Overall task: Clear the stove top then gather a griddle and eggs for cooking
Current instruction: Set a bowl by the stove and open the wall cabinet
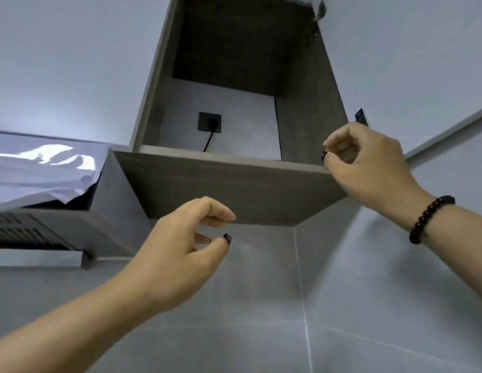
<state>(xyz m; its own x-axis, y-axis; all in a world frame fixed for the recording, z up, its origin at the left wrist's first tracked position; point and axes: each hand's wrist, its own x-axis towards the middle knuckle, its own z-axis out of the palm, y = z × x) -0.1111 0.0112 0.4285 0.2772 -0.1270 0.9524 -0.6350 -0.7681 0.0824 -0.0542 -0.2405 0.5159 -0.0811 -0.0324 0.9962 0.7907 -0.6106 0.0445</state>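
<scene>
I look up at an open grey wall cabinet (229,184). Its visible inside shows only a black socket (209,121) with a cable plugged in. No griddle, eggs or stove top are in view. My left hand (180,246) is raised below the cabinet's underside, fingers loosely curled, holding nothing. My right hand (369,162) is at the cabinet's lower right corner, fingers curled near the edge with nothing visible in them. A dark bead bracelet (428,219) is on my right wrist.
A range hood (38,232) with a vent grille hangs at the left, with crinkled protective film (41,173) above it. Grey tiled wall (261,305) fills the lower frame. The cabinet door (409,49) stands open at the right, with its hinge (316,14) at the top.
</scene>
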